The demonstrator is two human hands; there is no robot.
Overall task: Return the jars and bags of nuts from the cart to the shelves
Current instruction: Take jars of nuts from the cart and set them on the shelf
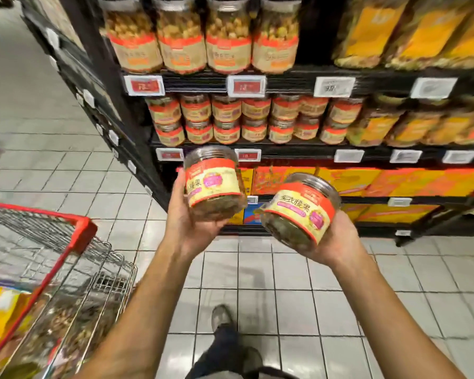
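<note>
My left hand (188, 222) grips a clear jar of dark nuts (214, 183) with a red and cream label, held nearly upright in front of the shelves. My right hand (337, 239) holds a second, matching jar (300, 210) from below, tilted so its lid points up and to the right. Both jars hover just below the middle shelf (285, 151), where two stacked rows of similar small jars (241, 120) stand. The red-rimmed wire cart (52, 242) sits at the lower left with bags of nuts (74, 324) inside.
Tall jars of pale nuts (203, 36) fill the top shelf, with yellow bags (411, 31) to their right. Orange and yellow boxes (367, 184) line the bottom shelves. White price tags (246, 84) edge each shelf. Tiled floor lies below; my feet (222, 318) stand between my arms.
</note>
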